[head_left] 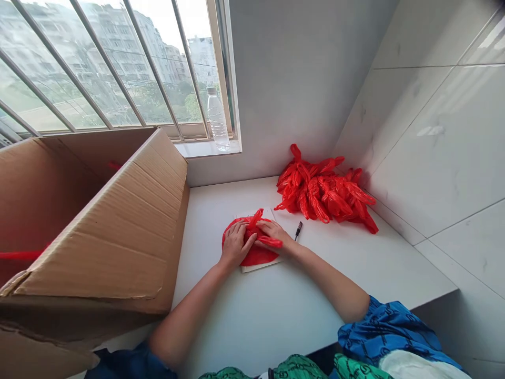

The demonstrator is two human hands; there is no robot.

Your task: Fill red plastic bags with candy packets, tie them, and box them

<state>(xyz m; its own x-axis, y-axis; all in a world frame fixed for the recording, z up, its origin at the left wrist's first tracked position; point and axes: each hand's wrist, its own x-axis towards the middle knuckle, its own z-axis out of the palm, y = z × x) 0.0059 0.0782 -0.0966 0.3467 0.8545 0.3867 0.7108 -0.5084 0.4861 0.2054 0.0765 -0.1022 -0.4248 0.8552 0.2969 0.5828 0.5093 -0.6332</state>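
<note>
A red plastic bag (255, 256) lies on a white sheet (260, 266) in the middle of the white counter (284, 310). My left hand (235, 243) presses on the bag's left side and grips its twisted handles. My right hand (275, 232) rests on the bag's right side, fingers closed on a red handle strip that points right. A small black pen (299, 229) lies just right of my right hand.
A heap of knotted red plastic bags (325, 193) sits at the back right by the tiled wall. A large open cardboard box (98, 231) fills the left. A clear water bottle (218, 118) stands on the window sill under the barred window.
</note>
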